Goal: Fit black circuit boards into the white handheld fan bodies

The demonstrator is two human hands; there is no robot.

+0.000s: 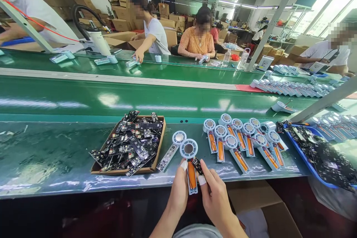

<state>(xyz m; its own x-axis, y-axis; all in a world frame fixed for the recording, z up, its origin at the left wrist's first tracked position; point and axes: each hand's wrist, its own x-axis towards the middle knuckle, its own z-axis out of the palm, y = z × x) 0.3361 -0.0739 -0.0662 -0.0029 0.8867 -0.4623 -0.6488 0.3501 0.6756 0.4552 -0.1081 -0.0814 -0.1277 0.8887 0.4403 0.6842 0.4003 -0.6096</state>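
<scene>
1. Both forearms [165, 220] reach up from the bottom of my view, bringing the hands close together at the near edge of the bench [55, 152].
2. At the left hand [178, 187], the grip is closed around the handle of a pale blue fan [190, 167], head pointing away and hollow side up. I judge that this steadies it and leaves the orange battery exposed.
3. At the right hand [216, 189], the grip pinches a black board [198, 165] between thumb and fingers, slanted over the handle's right side. From here I cannot tell whether they touch.
4. White covers [202, 180] sit on both thumbs, probably as protection.
5. Left of the hands, a cardboard box [124, 172] holds heaped loose boards [138, 145], presumably to contain them within reach.
6. Between box and hands lies another fan [168, 156], a pale strip along its handle.
7. To the right, more fans [248, 129] lie grouped, handles mostly towards me, which I suppose makes them easy to take. Past them I see a blue tray [303, 158] of dark boards.
</scene>
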